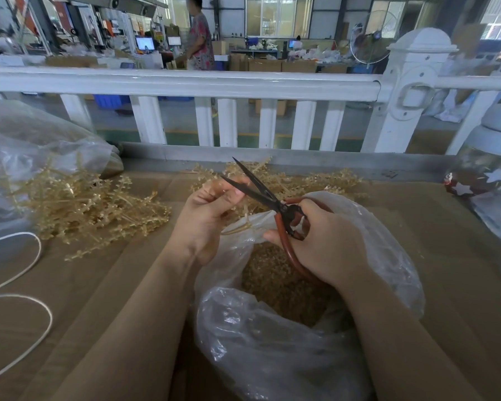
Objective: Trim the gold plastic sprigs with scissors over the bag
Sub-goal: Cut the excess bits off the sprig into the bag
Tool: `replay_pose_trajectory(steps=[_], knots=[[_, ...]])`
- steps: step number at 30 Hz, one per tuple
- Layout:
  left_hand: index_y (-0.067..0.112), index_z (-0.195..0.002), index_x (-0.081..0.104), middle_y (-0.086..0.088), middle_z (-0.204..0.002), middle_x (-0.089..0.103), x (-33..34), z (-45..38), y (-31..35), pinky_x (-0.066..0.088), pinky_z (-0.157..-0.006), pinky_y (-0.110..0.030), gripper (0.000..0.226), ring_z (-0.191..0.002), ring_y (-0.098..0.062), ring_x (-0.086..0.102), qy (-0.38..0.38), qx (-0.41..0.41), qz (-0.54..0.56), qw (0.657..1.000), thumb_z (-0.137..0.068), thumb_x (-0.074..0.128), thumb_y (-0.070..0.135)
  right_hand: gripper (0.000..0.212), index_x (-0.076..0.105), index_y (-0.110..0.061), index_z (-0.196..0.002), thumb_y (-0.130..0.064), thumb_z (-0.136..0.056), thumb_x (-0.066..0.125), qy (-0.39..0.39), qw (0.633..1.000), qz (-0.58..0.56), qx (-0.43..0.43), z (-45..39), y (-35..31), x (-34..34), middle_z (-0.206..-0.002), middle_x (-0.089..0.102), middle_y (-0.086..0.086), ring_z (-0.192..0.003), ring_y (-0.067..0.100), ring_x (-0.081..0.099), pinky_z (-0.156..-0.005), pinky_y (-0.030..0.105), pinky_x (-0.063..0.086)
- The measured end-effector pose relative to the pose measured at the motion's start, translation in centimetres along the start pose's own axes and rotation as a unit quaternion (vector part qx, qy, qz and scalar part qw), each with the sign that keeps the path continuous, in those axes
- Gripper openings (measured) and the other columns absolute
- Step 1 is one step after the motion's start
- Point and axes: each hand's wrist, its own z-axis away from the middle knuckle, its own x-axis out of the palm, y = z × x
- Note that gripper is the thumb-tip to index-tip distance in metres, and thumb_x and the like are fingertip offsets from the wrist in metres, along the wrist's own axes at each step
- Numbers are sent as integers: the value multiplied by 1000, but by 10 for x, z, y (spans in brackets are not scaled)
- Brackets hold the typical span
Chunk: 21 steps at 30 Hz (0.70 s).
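Observation:
My right hand (327, 244) grips the red handles of the scissors (261, 189), whose dark blades stand spread apart and point up and left. My left hand (209, 212) pinches a gold sprig (237, 227) right beside the blades; its stem hangs down over the clear plastic bag (272, 342). Gold trimmed bits (281, 282) fill the open bag below my hands. A loose heap of gold sprigs (84, 206) lies on the left, and another heap (315, 180) lies behind my hands.
The cardboard-covered table (446, 256) carries a white cord (26, 285) at the left, a big clear bag (18, 146) at the far left and a lidded jar (492, 157) at the right. A white railing (185, 82) runs behind; a person (200, 39) stands beyond.

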Motion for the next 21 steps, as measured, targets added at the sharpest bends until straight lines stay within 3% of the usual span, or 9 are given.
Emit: replay_pose_trajectory(steps=[7,12,15,21], knots=[[18,-81,77,6,-67,68,-1,1,1,46,-57,-15,12,-62,-4,57,-5,5,2,1000,-74,69,13,65,57,-32,-95,-91,-71,42,2,1000,10,-10,0,2,-1,-81,61,-20,-70,-5,55,-58,10,43],[17,-83,78,0,-67,64,-1,1,2,46,-65,-21,12,-64,-10,55,-6,-5,-15,1000,-74,71,13,60,52,-35,-91,-91,-72,43,10,999,34,-11,0,3,0,-78,59,-20,-65,-6,51,-56,15,48],[14,-81,78,0,-65,65,3,3,1,50,-63,-18,11,-61,-9,58,-14,-3,-18,1000,-74,70,9,56,47,-36,-90,-89,-73,44,17,999,44,-14,-1,2,-1,-78,55,-21,-63,-7,46,-55,14,45],[10,-71,71,0,-66,67,4,2,-1,51,-69,-18,3,-67,-9,62,-19,2,-40,999,-74,70,10,61,45,-36,-87,-94,-71,32,40,998,45,-17,-1,-1,-2,-72,45,-26,-59,-9,41,-52,13,42]])
